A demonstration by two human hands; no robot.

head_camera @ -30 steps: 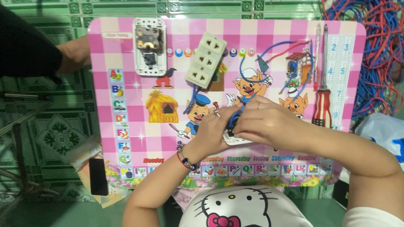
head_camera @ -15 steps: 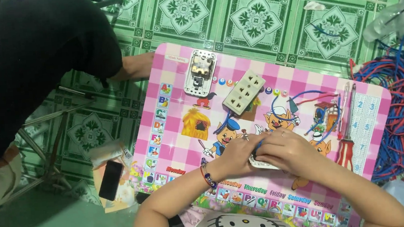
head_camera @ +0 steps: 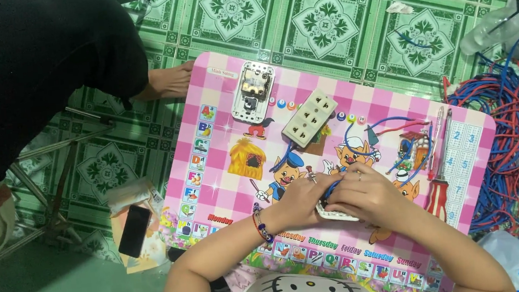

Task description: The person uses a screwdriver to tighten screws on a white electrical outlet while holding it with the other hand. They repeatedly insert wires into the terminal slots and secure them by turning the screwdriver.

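On the green tiled floor [head_camera: 324,21] sits the pink checked desk [head_camera: 213,194], which lies further right in view than a second ago, though the things on it have not shifted. A tangle of red and blue wires [head_camera: 515,136] lies beside it. As before, the left hand [head_camera: 299,202] and right hand [head_camera: 373,195] are closed together on a white socket plate [head_camera: 334,211] with blue wire, near the desk's front edge.

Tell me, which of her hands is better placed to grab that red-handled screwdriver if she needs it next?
Probably the right hand. The screwdriver lies on the pink table just beyond it, on that same side. The left hand would have to cross over. Both hands now grip the white socket part.
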